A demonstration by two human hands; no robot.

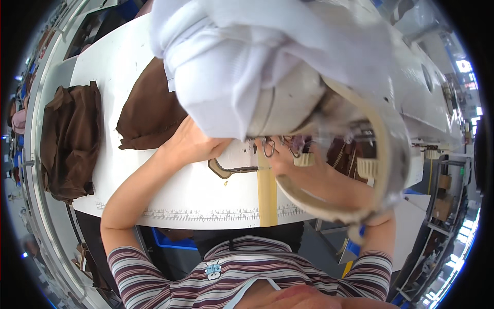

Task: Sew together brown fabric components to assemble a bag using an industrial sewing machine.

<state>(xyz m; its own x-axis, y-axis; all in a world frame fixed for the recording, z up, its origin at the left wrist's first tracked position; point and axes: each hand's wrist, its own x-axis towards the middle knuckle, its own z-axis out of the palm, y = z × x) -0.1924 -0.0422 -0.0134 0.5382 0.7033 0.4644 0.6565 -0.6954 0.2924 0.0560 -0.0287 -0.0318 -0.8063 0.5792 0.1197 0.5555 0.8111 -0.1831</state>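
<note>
A sewing machine [288, 103] with a cream body and a white cloth [231, 46] draped over its head fills the upper middle. My left hand [201, 141] rests on the table left of the needle area, fingers curled and closed; their tips and whatever they hold are hidden by the machine head. Brown fabric [149, 110] lies beside that hand and runs behind it. On the other side of the needle area, my right hand [290, 157] lies low, partly covered by the machine's metal parts, so its grip does not show. A narrow dark brown strip with a curved end [224, 170] lies between my forearms.
A crumpled brown fabric pile [72, 141] sits at the table's left edge. Yellow tape [267, 198] crosses the white tabletop [175, 193] near a printed ruler scale. A blurred cream ring-shaped part [399, 154] stands above my right forearm. Metal racks [437, 221] stand at right.
</note>
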